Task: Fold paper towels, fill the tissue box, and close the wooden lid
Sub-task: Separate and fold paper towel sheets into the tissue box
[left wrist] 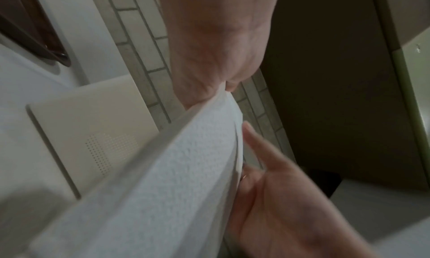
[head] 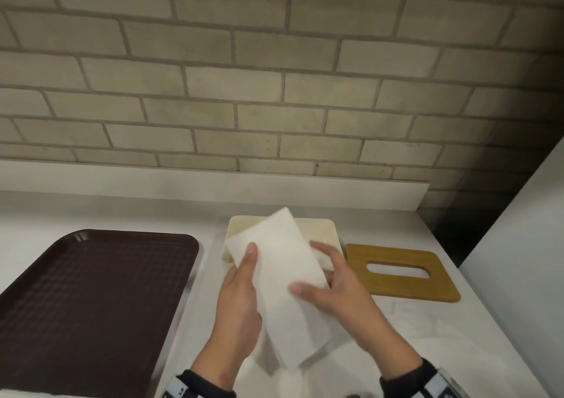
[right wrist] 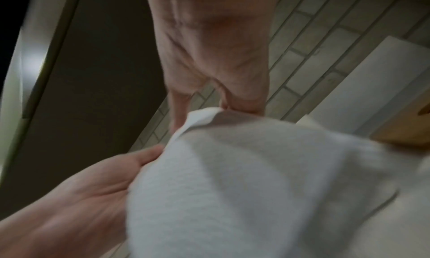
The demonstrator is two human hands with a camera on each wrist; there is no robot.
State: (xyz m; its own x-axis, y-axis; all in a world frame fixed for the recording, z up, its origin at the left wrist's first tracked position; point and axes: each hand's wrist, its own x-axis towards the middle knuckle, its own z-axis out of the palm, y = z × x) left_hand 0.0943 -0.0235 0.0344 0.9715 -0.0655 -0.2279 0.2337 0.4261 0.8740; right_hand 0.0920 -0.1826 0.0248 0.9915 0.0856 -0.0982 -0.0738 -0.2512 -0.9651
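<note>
Tray (head: 91,300): a dark brown one is lying on the white counter (head: 457,330), well to the left of the left-hand fingers, nothing showing on it.
Left hand (head: 241,300): it is gripping the left long edge of the towel (head: 283,278), thumb lying flat on top, the other fingers (right wrist: 149,156) tucked underneath and pressing up against the sheet.
Towel: folded into a long white strip, it is being held above the counter between both hands, slanting, its far end hanging over the box (head: 323,229).
Box: cream, lid off, it is sitting on the counter just beyond the fingertips of both hands, partly hidden by the towel; what is inside cannot be told.
Right hand (head: 341,290): it is holding the right long edge of the towel, thumb pressing on top near the middle, the fingers (left wrist: 258,144) reaching under the far side, loosely together.
Lid (head: 403,272): the wooden one with the oval slot is lying flat on the counter just right of the right-hand fingers and beside the box.
Wall (head: 274,77): grey brick is standing behind the counter, past the box.
</note>
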